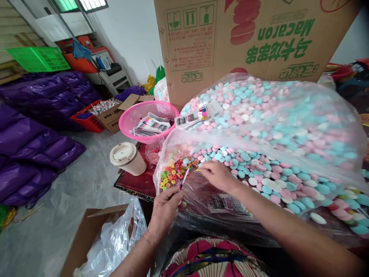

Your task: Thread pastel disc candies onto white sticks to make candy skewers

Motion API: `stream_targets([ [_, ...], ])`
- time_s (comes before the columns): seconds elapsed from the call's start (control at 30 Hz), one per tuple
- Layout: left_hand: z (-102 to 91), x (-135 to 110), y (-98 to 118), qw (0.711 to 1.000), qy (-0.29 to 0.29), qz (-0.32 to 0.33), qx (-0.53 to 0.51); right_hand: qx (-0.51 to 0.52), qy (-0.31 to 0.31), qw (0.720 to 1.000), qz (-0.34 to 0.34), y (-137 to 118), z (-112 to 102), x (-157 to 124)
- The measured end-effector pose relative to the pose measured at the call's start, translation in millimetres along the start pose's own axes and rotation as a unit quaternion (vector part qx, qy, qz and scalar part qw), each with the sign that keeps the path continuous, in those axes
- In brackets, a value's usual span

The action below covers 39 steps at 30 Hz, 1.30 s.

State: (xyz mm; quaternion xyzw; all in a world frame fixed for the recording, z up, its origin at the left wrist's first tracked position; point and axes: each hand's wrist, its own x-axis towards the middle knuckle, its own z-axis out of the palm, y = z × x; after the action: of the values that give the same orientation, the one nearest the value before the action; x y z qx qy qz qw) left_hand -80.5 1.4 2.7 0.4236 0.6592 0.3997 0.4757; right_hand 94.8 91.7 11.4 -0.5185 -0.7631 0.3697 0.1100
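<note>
A big clear plastic bag [288,115] full of pastel pink, blue and white disc candies lies open in front of me. My left hand [165,206] is closed in a pinch on a thin stick [184,179] that points up toward a small heap of bright ring-shaped candies [171,175]. My right hand [217,175] rests on the pastel discs just right of that heap, its fingers drawn together at the stick's tip, on something I cannot make out.
A pink basket [138,115] of printed packets and a lidded paper cup [127,157] stand to the left. A large Macaron carton [253,42] rises behind the bag. A cardboard box with a plastic liner [115,238] sits at lower left; purple bags [34,138] cover the floor.
</note>
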Motion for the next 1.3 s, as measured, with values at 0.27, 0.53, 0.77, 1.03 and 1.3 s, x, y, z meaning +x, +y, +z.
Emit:
stream_targets([
  [0.27, 9.0, 10, 3, 0.961, 0.025, -0.145, -0.235, -0.126, 0.027, 0.992, -0.005, -11, 38, 17],
  [0.53, 20.3, 19, 10, 0.957, 0.021, -0.136, -0.255, -0.097, 0.062, 0.993, 0.011, 11, -5, -23],
  [0.77, 7.4, 16, 9, 0.960, 0.071, -0.145, -0.229, -0.092, 0.053, 0.994, -0.017, 1, 36, 17],
  [1.03, 5.4, 13, 9, 0.946, -0.016, -0.140, -0.292, -0.024, 0.064, 0.998, -0.018, 7, 8, -3],
  [1.3, 67.0, 20, 35, 0.927, -0.146, -0.123, -0.322, 0.285, 0.030, 0.957, 0.041, 18, 7, -65],
])
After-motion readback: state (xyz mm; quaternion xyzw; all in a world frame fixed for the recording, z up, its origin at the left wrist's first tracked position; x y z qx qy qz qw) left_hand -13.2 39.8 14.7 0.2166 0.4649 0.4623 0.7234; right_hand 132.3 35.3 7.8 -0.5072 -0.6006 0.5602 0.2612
